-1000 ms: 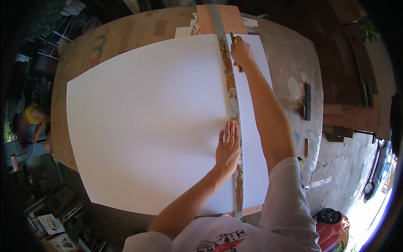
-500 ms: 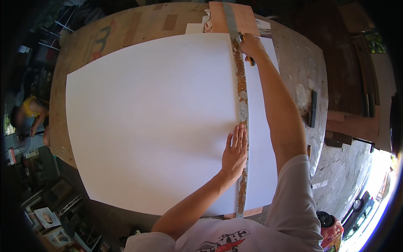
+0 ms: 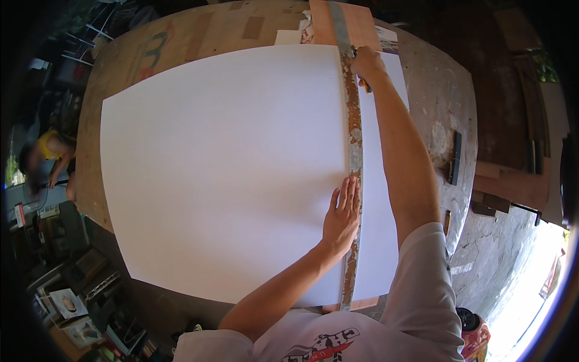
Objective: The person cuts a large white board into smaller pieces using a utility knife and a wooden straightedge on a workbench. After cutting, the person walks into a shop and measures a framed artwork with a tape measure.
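Observation:
A large white sheet (image 3: 223, 169) covers most of the worktable. Lengthwise over its right part lies a long, worn metal straightedge (image 3: 354, 130) with patchy brown and grey paint. My left hand (image 3: 342, 217) presses down on the straightedge and the sheet beside it, fingers stretched out flat. At the far end, my right hand (image 3: 369, 65) is closed around a yellow and black utility knife (image 3: 367, 87), held against the straightedge's right edge. Its blade tip is too small to make out.
The wooden worktable (image 3: 223, 36) shows beyond the sheet, with a reddish-brown board (image 3: 359, 24) under the straightedge's far end. A dark block (image 3: 455, 158) lies at the right. A person in yellow (image 3: 54, 151) sits at far left, above stacked frames (image 3: 69, 304).
The whole view has shifted slightly, moving the table a little rightward in the picture. My right hand stays near the far end with the knife tilted a bit differently; my left stays pressed down.

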Action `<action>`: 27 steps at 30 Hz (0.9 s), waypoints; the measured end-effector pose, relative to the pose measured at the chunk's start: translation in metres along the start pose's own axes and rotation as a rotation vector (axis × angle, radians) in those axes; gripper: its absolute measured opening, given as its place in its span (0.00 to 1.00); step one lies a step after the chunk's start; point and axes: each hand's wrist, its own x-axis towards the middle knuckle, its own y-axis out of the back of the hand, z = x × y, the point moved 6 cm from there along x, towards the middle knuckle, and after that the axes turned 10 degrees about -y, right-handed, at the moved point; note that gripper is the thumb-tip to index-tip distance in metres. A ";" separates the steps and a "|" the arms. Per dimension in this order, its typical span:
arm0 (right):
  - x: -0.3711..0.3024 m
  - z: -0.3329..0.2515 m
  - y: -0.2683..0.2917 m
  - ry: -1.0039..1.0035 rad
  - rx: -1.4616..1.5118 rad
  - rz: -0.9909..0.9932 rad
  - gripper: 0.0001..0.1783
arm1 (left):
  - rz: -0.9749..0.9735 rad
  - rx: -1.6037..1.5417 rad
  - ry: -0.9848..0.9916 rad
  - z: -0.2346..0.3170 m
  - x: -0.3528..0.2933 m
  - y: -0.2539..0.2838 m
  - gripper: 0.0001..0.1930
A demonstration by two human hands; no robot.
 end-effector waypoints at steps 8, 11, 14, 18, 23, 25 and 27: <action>-0.002 0.009 -0.009 0.057 -0.003 0.052 0.13 | -0.007 0.053 -0.001 0.000 -0.001 0.002 0.71; -0.009 0.016 -0.011 0.025 0.029 0.031 0.13 | -0.061 0.035 -0.009 0.000 -0.001 0.002 0.71; -0.025 0.025 -0.014 0.000 0.049 0.018 0.14 | -0.065 0.025 -0.004 -0.001 -0.002 0.004 0.72; -0.049 0.035 -0.015 -0.022 0.077 0.042 0.17 | -0.066 0.011 -0.003 -0.002 -0.003 0.004 0.72; -0.064 0.051 -0.022 -0.033 0.082 0.091 0.19 | -0.062 -0.009 -0.010 -0.004 -0.003 0.002 0.73; -0.066 0.059 -0.026 0.005 0.062 0.104 0.22 | -0.072 -0.019 -0.013 -0.005 -0.004 0.001 0.73; -0.072 0.065 -0.030 0.052 0.046 0.121 0.27 | -0.061 -0.027 -0.012 -0.006 -0.004 0.001 0.73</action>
